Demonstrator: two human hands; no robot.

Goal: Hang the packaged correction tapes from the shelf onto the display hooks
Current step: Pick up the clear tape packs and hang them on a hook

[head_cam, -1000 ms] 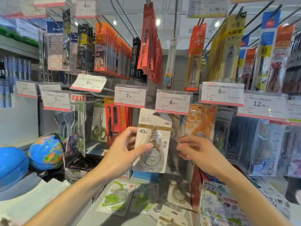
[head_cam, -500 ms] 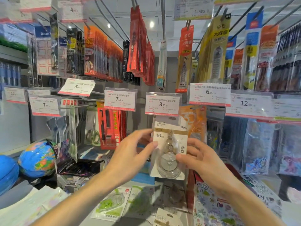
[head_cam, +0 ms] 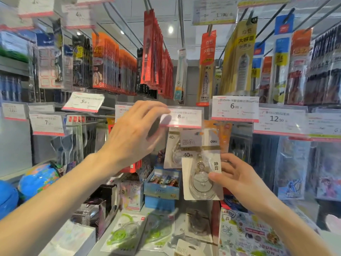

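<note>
My right hand [head_cam: 238,180] pinches a white carded correction tape package [head_cam: 198,163] marked 40m by its right edge, thumb on the front. The card's top sits just under the 8.00 price tag [head_cam: 181,117], where the display hook is hidden. A second, identical package [head_cam: 172,150] hangs just behind and to the left. My left hand [head_cam: 132,133] is raised with its fingertips touching the left end of that price tag. More packaged correction tapes [head_cam: 127,235] lie flat on the shelf below.
Rows of hanging stationery packs [head_cam: 153,52] fill the hooks above, with price tags such as 6.00 [head_cam: 234,108] and 12.90 [head_cam: 276,119] in front. Small boxes [head_cam: 162,183] stand at the shelf back, a globe [head_cam: 36,180] at left, a printed box [head_cam: 247,235] at right.
My left hand let go of the package and rose to the 8.00 price tag. My right hand took the package alone and lifted it up toward the tag.
</note>
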